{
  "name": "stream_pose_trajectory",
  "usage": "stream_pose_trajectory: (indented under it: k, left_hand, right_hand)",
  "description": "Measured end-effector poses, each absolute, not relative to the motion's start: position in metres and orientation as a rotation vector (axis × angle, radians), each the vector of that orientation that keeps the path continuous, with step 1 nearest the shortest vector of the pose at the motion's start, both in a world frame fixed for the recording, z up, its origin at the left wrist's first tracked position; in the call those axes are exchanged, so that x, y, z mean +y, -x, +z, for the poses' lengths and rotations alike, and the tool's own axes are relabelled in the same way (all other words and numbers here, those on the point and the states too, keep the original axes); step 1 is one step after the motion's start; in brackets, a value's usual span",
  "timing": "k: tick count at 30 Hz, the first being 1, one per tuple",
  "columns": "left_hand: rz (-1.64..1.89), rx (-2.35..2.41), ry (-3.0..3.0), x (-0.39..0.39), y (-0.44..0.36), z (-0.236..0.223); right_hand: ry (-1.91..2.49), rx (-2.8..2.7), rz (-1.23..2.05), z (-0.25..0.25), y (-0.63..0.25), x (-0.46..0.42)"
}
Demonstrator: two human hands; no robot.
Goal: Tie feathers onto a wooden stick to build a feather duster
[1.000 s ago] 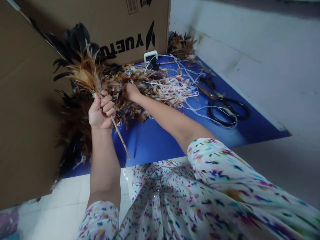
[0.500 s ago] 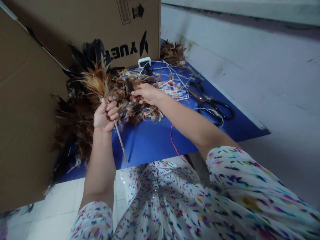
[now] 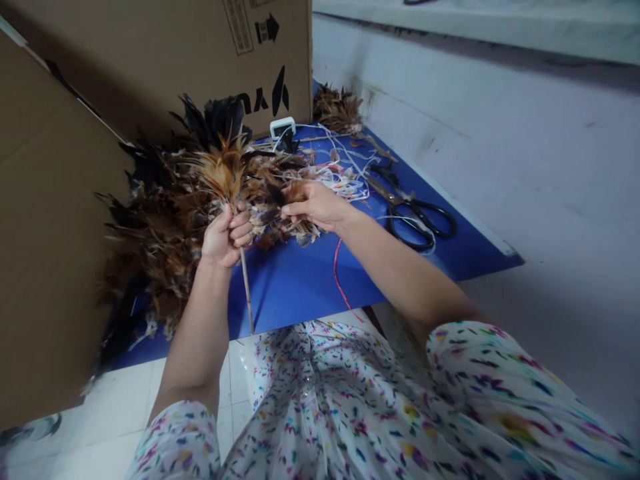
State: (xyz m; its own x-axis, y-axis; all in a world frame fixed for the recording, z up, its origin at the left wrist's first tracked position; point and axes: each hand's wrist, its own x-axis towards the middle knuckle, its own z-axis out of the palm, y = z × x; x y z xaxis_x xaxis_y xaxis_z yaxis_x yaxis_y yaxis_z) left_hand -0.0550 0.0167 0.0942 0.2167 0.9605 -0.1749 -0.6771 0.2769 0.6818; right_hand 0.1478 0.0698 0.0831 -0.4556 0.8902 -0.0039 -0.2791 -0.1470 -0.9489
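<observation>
My left hand [image 3: 225,239] is closed around a thin stick [image 3: 247,293], held nearly upright with its lower end close to the table's front edge. Golden-brown and black feathers [image 3: 223,172] fan out at the stick's top, so it looks like a feather duster. To the right, my right hand [image 3: 323,207] pinches a small brown feather [image 3: 296,193] between thumb and fingers, above the pile of loose feathers [image 3: 270,175]. Some of its fingertips are hidden. Behind the right wrist lies a tangle of white and red string [image 3: 345,181].
Black-handled scissors [image 3: 423,223] lie on the blue table [image 3: 300,280] at the right. A large heap of dark feathers [image 3: 170,233] fills the left side. Cardboard boxes [image 3: 165,53] stand behind and left; a wall [image 3: 500,153] runs along the right. More feathers [image 3: 336,107] lie at the far corner.
Both hands have shifted right and slightly lower in view, the stick moving with the left one and standing more upright. A brown feather now shows in my right hand's fingers.
</observation>
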Motion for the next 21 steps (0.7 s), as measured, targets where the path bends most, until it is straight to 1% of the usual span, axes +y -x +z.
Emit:
stream_pose_trajectory:
  k: [6, 10, 16, 18, 21]
  left_hand:
    - [1.177, 0.669, -0.487, 0.016, 0.048, 0.091]
    - [1.161, 0.669, -0.47, 0.013, 0.044, 0.091]
    - [1.13, 0.643, -0.484, 0.011, 0.039, 0.089]
    - [1.109, 0.647, -0.514, 0.01, 0.037, 0.089]
    - [1.083, 0.67, -0.53, 0.01, 0.035, 0.087]
  right_hand:
    - [0.821, -1.122, 1.812, 0.081, -0.152, 0.063]
    - [0.865, -1.132, 1.724, 0.082, -0.151, 0.063]
    - [0.806, -1.014, 1.459, 0.079, -0.146, 0.063]
    - [0.808, -0.984, 1.449, 0.078, -0.143, 0.061]
    - [0.816, -1.01, 1.518, 0.078, -0.137, 0.055]
